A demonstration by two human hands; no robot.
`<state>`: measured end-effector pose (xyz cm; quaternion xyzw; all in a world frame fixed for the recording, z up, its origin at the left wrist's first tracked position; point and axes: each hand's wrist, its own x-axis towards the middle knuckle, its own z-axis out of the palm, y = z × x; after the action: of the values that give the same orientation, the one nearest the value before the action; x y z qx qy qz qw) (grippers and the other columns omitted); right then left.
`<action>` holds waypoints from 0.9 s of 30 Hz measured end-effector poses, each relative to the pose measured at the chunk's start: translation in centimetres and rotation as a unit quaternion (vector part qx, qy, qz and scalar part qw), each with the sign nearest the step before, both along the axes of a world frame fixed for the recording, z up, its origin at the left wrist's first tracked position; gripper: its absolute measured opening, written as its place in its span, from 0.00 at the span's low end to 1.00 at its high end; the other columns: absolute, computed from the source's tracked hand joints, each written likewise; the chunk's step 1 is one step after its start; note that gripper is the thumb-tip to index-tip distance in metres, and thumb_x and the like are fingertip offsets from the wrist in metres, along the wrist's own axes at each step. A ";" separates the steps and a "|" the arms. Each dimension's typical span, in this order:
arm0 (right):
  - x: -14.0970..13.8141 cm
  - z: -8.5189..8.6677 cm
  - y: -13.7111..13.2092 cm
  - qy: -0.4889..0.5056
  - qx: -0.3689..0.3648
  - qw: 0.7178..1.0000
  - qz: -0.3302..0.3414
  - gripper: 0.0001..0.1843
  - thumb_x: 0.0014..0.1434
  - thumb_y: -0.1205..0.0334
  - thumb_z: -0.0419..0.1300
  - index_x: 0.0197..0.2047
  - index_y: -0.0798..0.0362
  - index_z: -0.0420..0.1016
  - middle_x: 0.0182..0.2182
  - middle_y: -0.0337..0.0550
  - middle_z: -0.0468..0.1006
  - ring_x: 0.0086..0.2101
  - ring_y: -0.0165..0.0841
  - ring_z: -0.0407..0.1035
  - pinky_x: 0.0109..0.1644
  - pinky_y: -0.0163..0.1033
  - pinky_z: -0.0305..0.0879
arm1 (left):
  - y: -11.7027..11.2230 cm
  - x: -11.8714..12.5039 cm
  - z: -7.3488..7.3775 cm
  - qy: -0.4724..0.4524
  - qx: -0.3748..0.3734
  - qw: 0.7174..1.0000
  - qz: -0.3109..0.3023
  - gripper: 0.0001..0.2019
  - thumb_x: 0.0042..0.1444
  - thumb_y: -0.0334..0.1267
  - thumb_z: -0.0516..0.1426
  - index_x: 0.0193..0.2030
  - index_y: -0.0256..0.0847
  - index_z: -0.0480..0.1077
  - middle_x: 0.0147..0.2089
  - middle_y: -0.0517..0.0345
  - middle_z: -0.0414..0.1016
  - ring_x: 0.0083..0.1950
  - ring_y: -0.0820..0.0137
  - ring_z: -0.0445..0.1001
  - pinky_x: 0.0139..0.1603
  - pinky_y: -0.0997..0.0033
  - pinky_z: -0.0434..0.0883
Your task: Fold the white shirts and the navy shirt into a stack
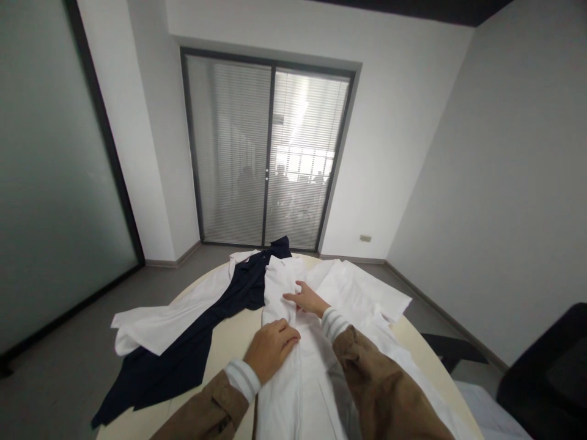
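Note:
A white garment that looks like a long shirt [279, 403] lies spread on the round table, its near part running toward me and one side fanned out to the right. My left hand [274, 348] rests on its left part, fingers together and curled down on the cloth near a lengthwise fold. Farther up the garment, my right hand [308, 299] touches the fabric with thumb and forefinger spread apart. The fingertips of the left hand are partly hidden. Both arms wear brown sleeves with striped cuffs.
Left of the shirt lie a dark navy garment [183, 351] and another white garment [174, 318], overlapping and hanging over the edge. The pale table [233, 342] has a rounded rim. A black chair [545, 373] stands at right. Beyond are glass doors with blinds [233, 153].

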<state>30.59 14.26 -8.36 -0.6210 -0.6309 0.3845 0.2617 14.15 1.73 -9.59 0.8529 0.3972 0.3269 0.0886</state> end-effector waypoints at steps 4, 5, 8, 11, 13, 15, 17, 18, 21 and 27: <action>1.2 -0.7 -1.8 0.061 -0.028 0.994 0.088 0.52 0.49 0.60 0.71 0.69 0.60 0.47 0.23 0.33 0.73 0.22 0.28 0.66 0.24 0.32 0.61 | -0.3 0.2 0.2 -0.010 -0.002 1.000 -0.003 0.09 0.65 0.34 0.53 0.42 0.44 0.75 0.41 0.56 0.76 0.42 0.66 0.75 0.46 0.66 0.71; 1.4 -1.0 -2.1 0.088 -0.015 0.992 0.095 0.51 0.48 0.63 0.71 0.69 0.58 0.48 0.23 0.31 0.72 0.22 0.28 0.65 0.25 0.32 0.61 | -0.5 0.2 0.4 -0.015 -0.005 1.000 -0.016 0.10 0.66 0.34 0.52 0.43 0.44 0.75 0.42 0.56 0.76 0.43 0.66 0.75 0.47 0.66 0.71; 1.9 -2.4 -2.7 0.165 0.025 0.983 0.072 0.49 0.48 0.63 0.70 0.68 0.54 0.50 0.22 0.26 0.67 0.21 0.25 0.61 0.24 0.31 0.58 | -1.3 0.1 0.9 0.007 -0.012 0.996 -0.093 0.13 0.63 0.30 0.52 0.49 0.45 0.74 0.47 0.56 0.76 0.47 0.66 0.74 0.50 0.66 0.71; 2.4 -3.6 -3.1 0.228 0.049 0.970 0.063 0.47 0.48 0.57 0.70 0.66 0.54 0.53 0.22 0.24 0.63 0.19 0.23 0.56 0.23 0.30 0.54 | -2.4 0.0 1.3 0.057 -0.024 0.985 -0.161 0.21 0.52 0.24 0.55 0.50 0.48 0.75 0.53 0.57 0.74 0.51 0.65 0.72 0.53 0.64 0.71; 2.7 -4.2 -3.3 0.250 0.078 0.962 0.080 0.46 0.48 0.54 0.70 0.65 0.54 0.55 0.23 0.25 0.62 0.20 0.23 0.55 0.23 0.31 0.54 | -3.1 0.0 1.4 0.077 -0.032 0.978 -0.192 0.22 0.46 0.22 0.56 0.45 0.49 0.76 0.55 0.60 0.73 0.53 0.64 0.71 0.55 0.62 0.69; 2.9 -4.5 -3.5 0.255 0.107 0.956 0.097 0.45 0.49 0.53 0.69 0.65 0.53 0.56 0.23 0.25 0.61 0.21 0.23 0.54 0.25 0.31 0.54 | -3.6 0.0 1.3 0.087 -0.040 0.972 -0.215 0.19 0.44 0.23 0.57 0.40 0.49 0.77 0.55 0.62 0.73 0.54 0.63 0.70 0.57 0.60 0.68; 3.0 -4.6 -3.6 0.254 0.125 0.953 0.108 0.43 0.49 0.53 0.69 0.65 0.53 0.59 0.24 0.26 0.60 0.22 0.23 0.53 0.25 0.31 0.53 | -4.0 -0.1 1.0 0.091 -0.047 0.968 -0.230 0.16 0.45 0.26 0.58 0.38 0.49 0.77 0.55 0.63 0.73 0.56 0.61 0.68 0.58 0.58 0.67; 3.0 -4.6 -3.6 0.252 0.131 0.952 0.111 0.41 0.50 0.52 0.68 0.64 0.52 0.61 0.24 0.26 0.60 0.22 0.23 0.53 0.25 0.31 0.52 | -4.1 -0.1 0.8 0.092 -0.051 0.966 -0.236 0.15 0.46 0.27 0.59 0.39 0.49 0.77 0.56 0.63 0.73 0.58 0.60 0.67 0.60 0.56 0.66; 3.0 -4.5 -3.7 0.223 0.139 0.957 0.120 0.29 0.54 0.50 0.66 0.56 0.54 0.72 0.23 0.29 0.61 0.22 0.23 0.52 0.25 0.32 0.49 | -4.4 0.0 0.2 0.098 -0.059 0.961 -0.251 0.11 0.47 0.33 0.62 0.39 0.49 0.75 0.58 0.63 0.71 0.63 0.54 0.62 0.64 0.50 0.61; 3.0 -4.3 -3.9 0.158 0.128 0.972 0.121 0.23 0.57 0.50 0.62 0.50 0.57 0.78 0.19 0.30 0.60 0.21 0.25 0.51 0.25 0.33 0.46 | -4.7 0.7 0.8 0.078 -0.070 0.956 -0.276 0.03 0.56 0.33 0.60 0.35 0.44 0.69 0.56 0.62 0.72 0.63 0.60 0.63 0.65 0.56 0.60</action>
<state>33.60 10.34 -12.68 -0.4326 -0.6959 0.4227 0.3872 14.82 -2.97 -8.83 0.9437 0.1744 0.1936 0.2037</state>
